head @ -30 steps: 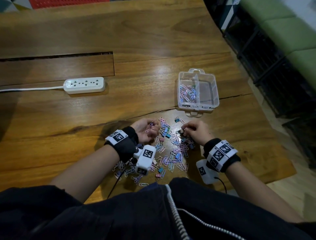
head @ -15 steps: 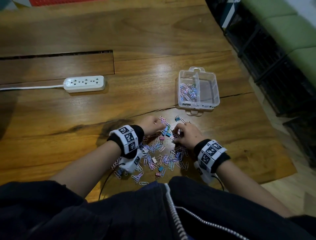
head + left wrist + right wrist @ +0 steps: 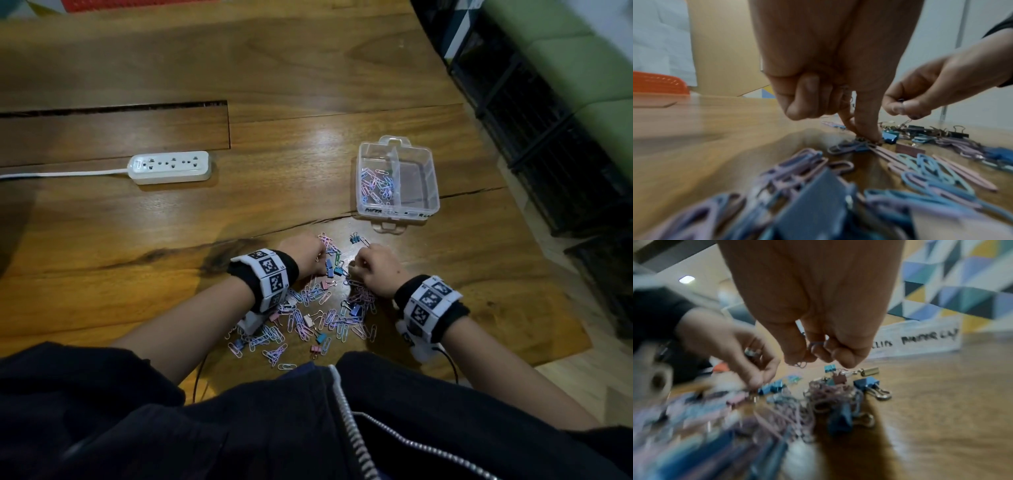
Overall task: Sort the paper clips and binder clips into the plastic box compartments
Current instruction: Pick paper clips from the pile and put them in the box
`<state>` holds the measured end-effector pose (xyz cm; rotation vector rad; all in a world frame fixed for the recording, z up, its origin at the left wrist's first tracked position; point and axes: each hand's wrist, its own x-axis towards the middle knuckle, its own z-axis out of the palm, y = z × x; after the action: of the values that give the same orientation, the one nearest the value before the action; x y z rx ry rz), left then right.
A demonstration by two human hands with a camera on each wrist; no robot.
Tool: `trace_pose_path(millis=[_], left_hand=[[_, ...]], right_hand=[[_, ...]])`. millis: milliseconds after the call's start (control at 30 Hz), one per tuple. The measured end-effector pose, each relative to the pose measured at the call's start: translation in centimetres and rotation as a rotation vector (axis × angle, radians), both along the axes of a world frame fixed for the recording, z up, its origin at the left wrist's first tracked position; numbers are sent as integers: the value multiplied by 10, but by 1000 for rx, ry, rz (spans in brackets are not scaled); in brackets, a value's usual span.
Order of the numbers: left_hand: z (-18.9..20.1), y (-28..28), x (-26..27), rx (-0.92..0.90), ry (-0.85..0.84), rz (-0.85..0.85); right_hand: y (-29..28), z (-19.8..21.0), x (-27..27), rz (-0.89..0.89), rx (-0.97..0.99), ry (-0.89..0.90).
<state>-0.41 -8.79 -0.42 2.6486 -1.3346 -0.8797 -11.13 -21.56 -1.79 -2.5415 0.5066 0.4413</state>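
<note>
My right hand (image 3: 818,344) is curled over the far edge of the heap, fingers clenched round a few paper clips; a blue wire loop shows between the fingertips (image 3: 846,358). My left hand (image 3: 830,91) has two fingers stretched down, pinching at a paper clip on the table (image 3: 171,240), the other fingers folded in with what looks like wire tucked behind them.

Step in hand, as I judge it: gathering paper clips from the heap, not yet carrying. Next move calls for lifting clear without dragging tangled neighbours, then reaching forward and right to the plastic box (image 3: 430,202), well apart from the heap, and dropping into its left compartment.

Counts: one box, two compartments; the left holds a small pile of paper clips (image 3: 378,185), the right looks bare. The loose heap (image 3: 318,315) lies between and behind my wrists: paper clips too many and too tangled to count, several dozen at a guess. Binder clips (image 3: 330,269): roughly ten visible, blue, pink, gold, none boxed. One power strip (image 3: 169,167) far left.
</note>
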Motion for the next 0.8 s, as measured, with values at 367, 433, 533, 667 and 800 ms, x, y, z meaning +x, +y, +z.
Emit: trace_pose_path(millis=[367,433,533,667,800], left_hand=[[1,14,24,-483,1017,860],[4,14,29,-632,1207,982],[9,8,33,-698,1286,1017],[13,-9,27,-564,1033,1006],[8,-29,14,-220,410,613]], right_hand=[[-20,27,4,-629,1166,-215],[-19,28,6,-632,1177,-195],[-15,26,8,-706,1276,-181],[-12,22,8,-795,1305,-210],[-12,21,2,-780,1254,-206]])
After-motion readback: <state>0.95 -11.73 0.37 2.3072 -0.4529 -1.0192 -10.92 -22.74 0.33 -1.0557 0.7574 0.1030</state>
